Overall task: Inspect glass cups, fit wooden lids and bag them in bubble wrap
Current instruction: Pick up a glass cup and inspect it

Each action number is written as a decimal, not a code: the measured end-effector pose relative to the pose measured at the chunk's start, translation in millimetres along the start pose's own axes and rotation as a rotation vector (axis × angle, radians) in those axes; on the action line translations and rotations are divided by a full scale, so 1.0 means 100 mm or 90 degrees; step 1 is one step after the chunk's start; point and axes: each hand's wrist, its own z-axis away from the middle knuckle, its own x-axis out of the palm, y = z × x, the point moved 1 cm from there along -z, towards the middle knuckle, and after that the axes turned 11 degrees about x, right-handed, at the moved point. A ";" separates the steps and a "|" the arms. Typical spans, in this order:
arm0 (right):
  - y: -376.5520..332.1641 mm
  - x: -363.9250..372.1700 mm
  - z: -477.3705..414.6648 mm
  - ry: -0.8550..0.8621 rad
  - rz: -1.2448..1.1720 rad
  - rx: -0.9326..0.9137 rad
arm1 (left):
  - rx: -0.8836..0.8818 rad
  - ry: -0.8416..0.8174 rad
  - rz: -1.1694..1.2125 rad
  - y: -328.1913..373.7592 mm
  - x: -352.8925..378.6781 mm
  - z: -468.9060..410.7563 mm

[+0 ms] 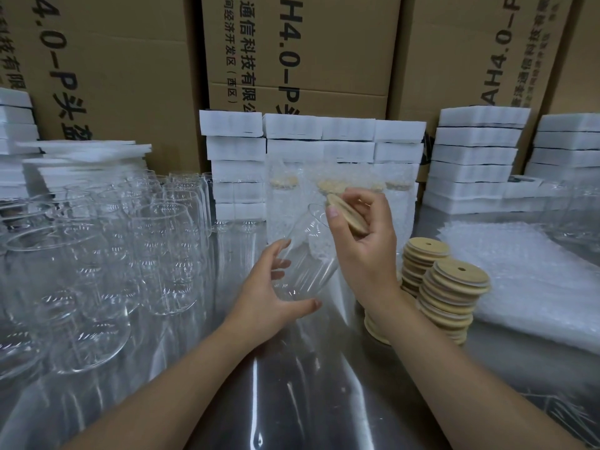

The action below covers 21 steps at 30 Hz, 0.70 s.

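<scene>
The left hand (266, 287) grips a tilted cup (306, 254) by its base. The right hand (363, 241) pinches a lid (345, 213) just beside its rim, lid stacks (451, 287) at the right wrist.

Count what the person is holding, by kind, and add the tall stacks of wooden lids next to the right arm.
Glass cup, held in the left hand: 1
Wooden lid, pinched in the right hand: 1
Tall lid stacks: 2
Total: 4
</scene>
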 end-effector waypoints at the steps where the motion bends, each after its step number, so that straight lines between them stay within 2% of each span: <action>1: -0.01 0.00 0.00 0.000 0.022 -0.022 | 0.008 -0.002 -0.009 0.00 0.00 0.00; 9: 0.01 0.04 0.07 -0.044 0.018 -0.004 | 0.032 -0.005 -0.051 0.00 0.00 0.02; 15: 0.03 0.05 0.10 -0.030 0.001 0.006 | 0.046 0.001 -0.084 0.02 -0.02 0.04; 21: 0.04 0.06 0.09 -0.034 0.019 -0.051 | 0.080 0.040 -0.138 0.08 -0.05 0.05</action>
